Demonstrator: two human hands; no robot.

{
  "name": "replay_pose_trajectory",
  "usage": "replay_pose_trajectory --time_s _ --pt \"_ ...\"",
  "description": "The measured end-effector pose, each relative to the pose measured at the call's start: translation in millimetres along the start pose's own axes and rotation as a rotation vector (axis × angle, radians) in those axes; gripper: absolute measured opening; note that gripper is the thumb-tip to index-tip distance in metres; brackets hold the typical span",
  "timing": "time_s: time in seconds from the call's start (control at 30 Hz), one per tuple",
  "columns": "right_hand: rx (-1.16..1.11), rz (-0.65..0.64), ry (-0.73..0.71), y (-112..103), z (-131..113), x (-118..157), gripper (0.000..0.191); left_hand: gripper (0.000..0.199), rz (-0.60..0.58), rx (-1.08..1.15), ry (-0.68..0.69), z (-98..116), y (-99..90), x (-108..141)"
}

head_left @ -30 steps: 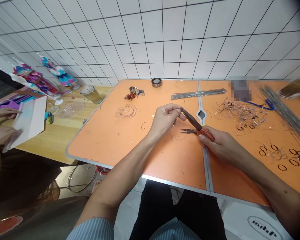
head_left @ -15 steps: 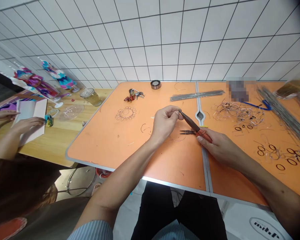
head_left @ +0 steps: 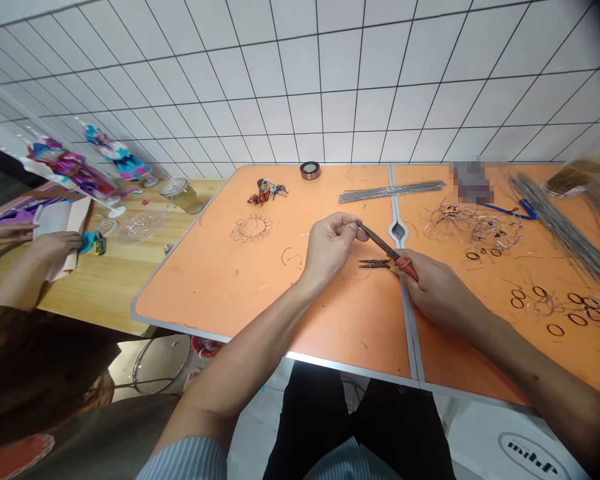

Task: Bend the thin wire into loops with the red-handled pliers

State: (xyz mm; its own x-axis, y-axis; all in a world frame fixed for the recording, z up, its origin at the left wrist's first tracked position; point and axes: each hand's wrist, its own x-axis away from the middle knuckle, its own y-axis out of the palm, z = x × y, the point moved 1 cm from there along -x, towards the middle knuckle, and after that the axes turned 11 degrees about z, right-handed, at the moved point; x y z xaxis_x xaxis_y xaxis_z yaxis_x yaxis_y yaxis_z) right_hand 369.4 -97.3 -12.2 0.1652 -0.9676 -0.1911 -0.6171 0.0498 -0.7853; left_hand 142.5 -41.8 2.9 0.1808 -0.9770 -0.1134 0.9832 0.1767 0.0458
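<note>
My right hand (head_left: 435,283) is wrapped round the red handles of a pair of pliers (head_left: 380,243), whose dark jaws point up and left. At the jaw tips, my left hand (head_left: 333,245) is closed in a pinch between thumb and fingers. Whatever it pinches is too small to make out. Just below the jaws lies a second pair of pliers (head_left: 374,264) with dark pointed jaws and a bit of yellow at the handle; the rest of it is hidden by my right hand. Thin wire shows on the orange table (head_left: 260,313) beneath my hands.
A looped wire ring (head_left: 251,228), keys (head_left: 269,191) and a tape roll (head_left: 310,170) lie to the left and behind. Wire bundles (head_left: 393,191), tangled wire (head_left: 473,223) and dark rings (head_left: 555,330) are rightward. Another person's hand (head_left: 60,247) handles paper at the wooden table (head_left: 115,287).
The red-handled pliers have turned slightly in my right hand, while my left hand keeps its pinch at the tips. At the left, the other person's hand and paper have shifted left.
</note>
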Motion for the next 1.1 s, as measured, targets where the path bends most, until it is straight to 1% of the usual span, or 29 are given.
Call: replay_pose_trajectory --time_s 0.17,0.23,0.3,0.37,0.47,0.63,0.8,0.93,1.0,1.1 --pt "0.032 0.010 -0.007 4 5 -3 0.029 0.015 0.019 0.015 -0.009 1 1.0 2" --pt "0.055 0.029 -0.035 4 7 -4 0.031 0.015 0.019 0.037 -0.004 2 1.3 1" --pt "0.077 0.066 -0.064 4 8 -5 0.039 0.015 0.025 0.045 0.021 2 1.4 2" --pt "0.085 0.092 -0.063 4 8 -4 0.047 0.016 0.036 0.038 0.059 2 1.1 3" --pt "0.061 0.089 -0.045 1 7 -2 0.053 0.015 0.058 0.014 0.111 4 0.2 7" --pt "0.002 0.065 -0.039 -8 -2 1 0.048 0.013 0.076 0.018 0.162 14 -2.3 16" --pt "-0.100 0.012 -0.089 -16 -16 10 0.031 0.012 0.077 0.101 0.198 22 -5.9 27" --pt "-0.172 -0.018 -0.061 -18 -22 25 0.031 0.009 0.085 0.169 0.184 23 -8.8 38" --pt "-0.178 -0.017 -0.060 -19 -23 34 0.032 0.010 0.045 0.194 0.158 25 -11.2 43" --pt "-0.140 0.004 -0.065 -23 -25 48 0.030 0.013 -0.067 0.179 0.100 32 -16.3 54"
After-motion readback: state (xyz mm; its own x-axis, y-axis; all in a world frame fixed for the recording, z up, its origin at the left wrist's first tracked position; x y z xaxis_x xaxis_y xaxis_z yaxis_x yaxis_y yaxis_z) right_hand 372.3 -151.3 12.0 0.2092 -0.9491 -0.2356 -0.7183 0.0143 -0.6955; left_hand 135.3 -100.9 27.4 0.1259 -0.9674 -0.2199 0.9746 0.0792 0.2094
